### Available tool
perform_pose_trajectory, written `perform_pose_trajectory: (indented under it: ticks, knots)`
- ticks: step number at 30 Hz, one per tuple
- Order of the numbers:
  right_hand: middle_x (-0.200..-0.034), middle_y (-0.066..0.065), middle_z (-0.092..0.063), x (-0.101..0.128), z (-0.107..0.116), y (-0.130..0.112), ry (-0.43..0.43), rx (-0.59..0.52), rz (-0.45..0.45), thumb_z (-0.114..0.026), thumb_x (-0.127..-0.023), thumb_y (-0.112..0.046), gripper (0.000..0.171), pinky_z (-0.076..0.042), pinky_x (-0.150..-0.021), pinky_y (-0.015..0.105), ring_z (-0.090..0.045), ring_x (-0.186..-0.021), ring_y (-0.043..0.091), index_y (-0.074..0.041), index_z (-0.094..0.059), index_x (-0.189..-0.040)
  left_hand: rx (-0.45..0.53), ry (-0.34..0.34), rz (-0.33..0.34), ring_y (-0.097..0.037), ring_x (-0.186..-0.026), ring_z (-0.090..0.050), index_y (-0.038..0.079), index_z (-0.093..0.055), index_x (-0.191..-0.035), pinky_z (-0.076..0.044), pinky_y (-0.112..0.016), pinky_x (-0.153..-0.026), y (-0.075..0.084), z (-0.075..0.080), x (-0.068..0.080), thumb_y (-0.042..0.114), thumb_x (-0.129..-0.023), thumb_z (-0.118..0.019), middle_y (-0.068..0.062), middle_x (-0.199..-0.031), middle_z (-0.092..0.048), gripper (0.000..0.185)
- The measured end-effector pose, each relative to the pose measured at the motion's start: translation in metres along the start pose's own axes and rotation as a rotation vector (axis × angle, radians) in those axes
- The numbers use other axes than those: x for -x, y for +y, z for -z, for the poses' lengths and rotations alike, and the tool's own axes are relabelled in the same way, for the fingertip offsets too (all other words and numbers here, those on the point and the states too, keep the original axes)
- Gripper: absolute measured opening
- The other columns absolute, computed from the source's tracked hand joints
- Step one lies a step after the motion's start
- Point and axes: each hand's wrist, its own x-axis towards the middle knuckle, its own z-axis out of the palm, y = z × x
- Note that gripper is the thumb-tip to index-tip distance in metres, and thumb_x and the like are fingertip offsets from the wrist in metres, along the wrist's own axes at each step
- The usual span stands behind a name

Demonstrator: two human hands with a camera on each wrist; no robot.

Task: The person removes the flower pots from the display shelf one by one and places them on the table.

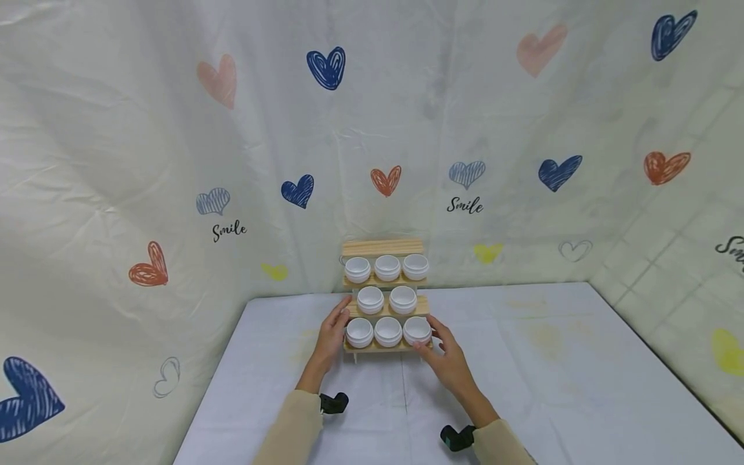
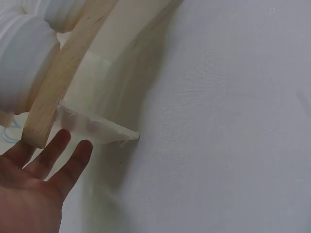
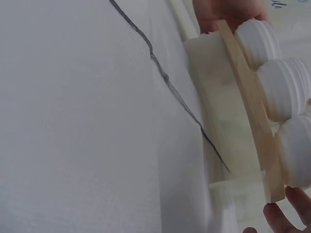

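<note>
Beige sleeves lead to both hands at the near edge of a wooden rack (image 1: 384, 347) on the white table (image 1: 552, 387). The left hand (image 1: 331, 337) lies against the rack's left end, fingers (image 2: 58, 160) straight and relaxed, gripping nothing. The right hand (image 1: 447, 358) sits at the right end, fingers (image 3: 279, 221) extended beside the lowest shelf edge, just beside a white jar (image 1: 416, 330). Eight white jars fill three stepped shelves. Behind, the heart-printed backdrop (image 1: 174, 129) reads "Smile" (image 1: 229, 230).
</note>
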Motion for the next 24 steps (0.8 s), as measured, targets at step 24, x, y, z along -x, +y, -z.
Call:
perform_pose_trajectory:
  ticks: [24]
  knots:
    - [-0.159,0.014,-0.045,-0.008,0.001,0.008,-0.027,0.010,0.014,-0.080,-0.089,-0.035,0.079,-0.038,-0.112,0.062,-0.048,-0.137,0.035,-0.022,-0.041,-0.156,-0.005,0.043,-0.034,-0.034,-0.155,-0.028,0.014,-0.046,-0.154,-0.016,-0.058,-0.126,0.017,-0.009,0.010,0.026,-0.111,-0.043,-0.009,-0.162,-0.043,0.044]
